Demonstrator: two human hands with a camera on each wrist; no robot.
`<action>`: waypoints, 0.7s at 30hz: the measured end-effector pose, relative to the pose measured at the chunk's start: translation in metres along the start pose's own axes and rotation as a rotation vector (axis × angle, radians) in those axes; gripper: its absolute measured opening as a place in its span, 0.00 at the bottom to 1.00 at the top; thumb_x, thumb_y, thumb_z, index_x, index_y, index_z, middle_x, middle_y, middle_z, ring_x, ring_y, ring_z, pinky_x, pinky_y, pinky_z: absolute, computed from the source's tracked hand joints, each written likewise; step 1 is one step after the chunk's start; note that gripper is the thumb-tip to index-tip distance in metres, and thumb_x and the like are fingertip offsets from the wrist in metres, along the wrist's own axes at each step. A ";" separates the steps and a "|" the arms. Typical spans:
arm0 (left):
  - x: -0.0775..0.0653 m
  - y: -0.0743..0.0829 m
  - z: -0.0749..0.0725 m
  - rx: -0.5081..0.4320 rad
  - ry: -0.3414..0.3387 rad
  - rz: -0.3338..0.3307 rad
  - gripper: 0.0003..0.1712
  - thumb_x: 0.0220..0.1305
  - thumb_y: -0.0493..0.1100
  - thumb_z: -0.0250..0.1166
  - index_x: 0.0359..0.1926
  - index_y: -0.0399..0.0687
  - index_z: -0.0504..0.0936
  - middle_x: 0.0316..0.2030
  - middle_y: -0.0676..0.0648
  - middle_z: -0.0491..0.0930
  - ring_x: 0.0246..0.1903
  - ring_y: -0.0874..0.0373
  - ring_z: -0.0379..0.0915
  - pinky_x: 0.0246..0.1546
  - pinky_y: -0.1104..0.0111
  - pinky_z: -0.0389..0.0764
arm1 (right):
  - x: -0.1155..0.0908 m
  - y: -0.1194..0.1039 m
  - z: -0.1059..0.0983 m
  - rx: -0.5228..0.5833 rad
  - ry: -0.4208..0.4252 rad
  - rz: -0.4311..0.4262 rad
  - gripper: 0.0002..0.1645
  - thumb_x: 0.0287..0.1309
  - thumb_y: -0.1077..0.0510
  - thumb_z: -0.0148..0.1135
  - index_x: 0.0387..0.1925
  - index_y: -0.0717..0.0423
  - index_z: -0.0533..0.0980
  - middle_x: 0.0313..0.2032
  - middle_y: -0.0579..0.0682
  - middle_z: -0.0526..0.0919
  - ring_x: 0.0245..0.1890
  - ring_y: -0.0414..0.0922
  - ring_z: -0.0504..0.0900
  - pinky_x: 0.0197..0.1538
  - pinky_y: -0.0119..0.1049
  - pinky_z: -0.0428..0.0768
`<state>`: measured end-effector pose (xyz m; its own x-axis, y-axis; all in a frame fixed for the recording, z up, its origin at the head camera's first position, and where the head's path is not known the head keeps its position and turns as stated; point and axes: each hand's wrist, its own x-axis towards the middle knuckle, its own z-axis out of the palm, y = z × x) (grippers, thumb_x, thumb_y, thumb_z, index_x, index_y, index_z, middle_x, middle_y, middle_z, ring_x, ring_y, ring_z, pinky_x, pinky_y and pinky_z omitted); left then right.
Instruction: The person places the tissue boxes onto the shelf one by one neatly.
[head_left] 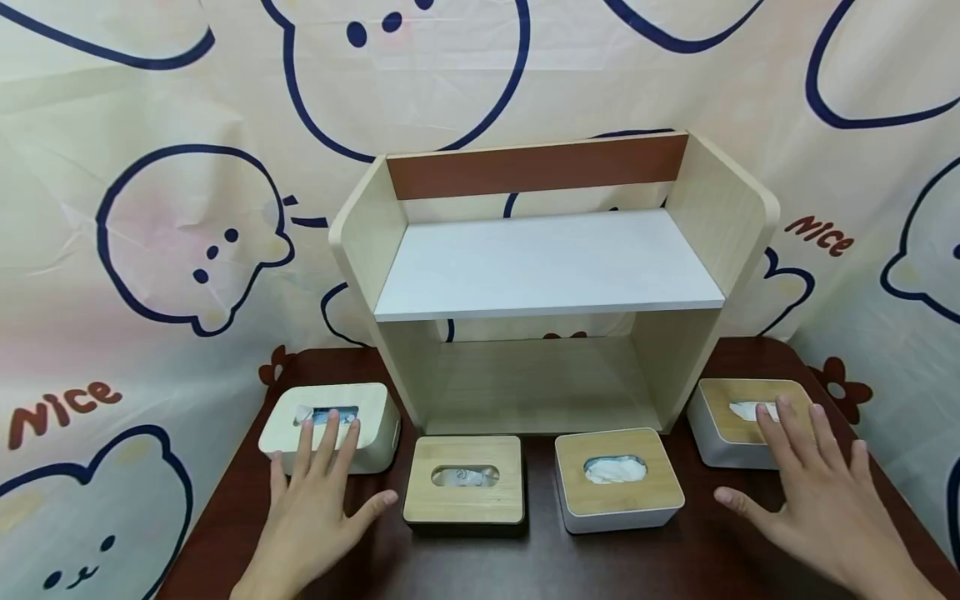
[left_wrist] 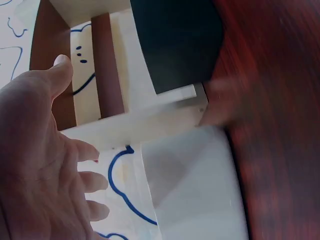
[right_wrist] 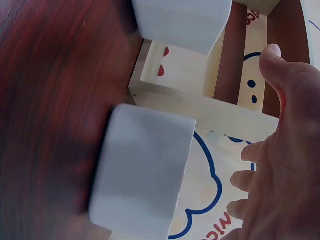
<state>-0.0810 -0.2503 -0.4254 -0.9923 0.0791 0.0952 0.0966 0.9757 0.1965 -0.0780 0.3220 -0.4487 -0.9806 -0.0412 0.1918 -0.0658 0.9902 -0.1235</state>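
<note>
Palm down with fingers spread, my left hand (head_left: 311, 517) hovers over the front of an all-white tissue box (head_left: 382, 425); its fingertips overlap the slot in the head view. My right hand (head_left: 825, 508) is spread likewise at the far right, its fingers overlapping a white tissue box with a wooden lid (head_left: 716, 408). Between the hands stand a dark tissue box with a wooden lid (head_left: 462, 504) and another white, wooden-lidded tissue box (head_left: 618, 508). Both wrist views show straight fingers and thumb, with air between the left hand (left_wrist: 40, 150) and the white box (left_wrist: 195, 185).
A two-tier wooden shelf (head_left: 547, 262) with a white middle board and brown back rail stands behind the boxes. It rests on a dark red-brown table (head_left: 547, 567). A cartoon-printed cloth (head_left: 187, 108) hangs behind and around the table.
</note>
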 end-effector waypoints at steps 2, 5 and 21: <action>-0.002 0.006 0.002 -0.007 0.012 0.014 0.62 0.64 0.80 0.64 0.86 0.49 0.57 0.85 0.33 0.49 0.84 0.26 0.38 0.71 0.17 0.40 | -0.001 -0.003 0.001 0.011 -0.003 -0.004 0.78 0.57 0.20 0.68 0.87 0.61 0.41 0.85 0.68 0.34 0.84 0.71 0.26 0.73 0.82 0.20; -0.004 0.016 0.005 -0.027 0.028 0.033 0.62 0.64 0.79 0.66 0.86 0.50 0.58 0.86 0.35 0.49 0.84 0.27 0.39 0.72 0.18 0.43 | -0.003 -0.007 0.002 0.029 -0.037 -0.005 0.78 0.57 0.20 0.67 0.86 0.63 0.43 0.85 0.71 0.36 0.84 0.73 0.27 0.73 0.78 0.16; -0.007 0.075 0.037 -0.152 0.004 0.145 0.60 0.64 0.77 0.66 0.86 0.54 0.58 0.87 0.41 0.48 0.86 0.33 0.38 0.78 0.25 0.49 | -0.012 -0.032 0.010 0.150 -0.148 -0.043 0.78 0.59 0.20 0.67 0.87 0.61 0.41 0.86 0.69 0.37 0.85 0.71 0.30 0.76 0.71 0.14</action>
<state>-0.0692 -0.1707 -0.4473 -0.9669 0.2154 0.1367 0.2492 0.9121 0.3256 -0.0655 0.2894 -0.4570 -0.9919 -0.1135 0.0563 -0.1244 0.9566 -0.2636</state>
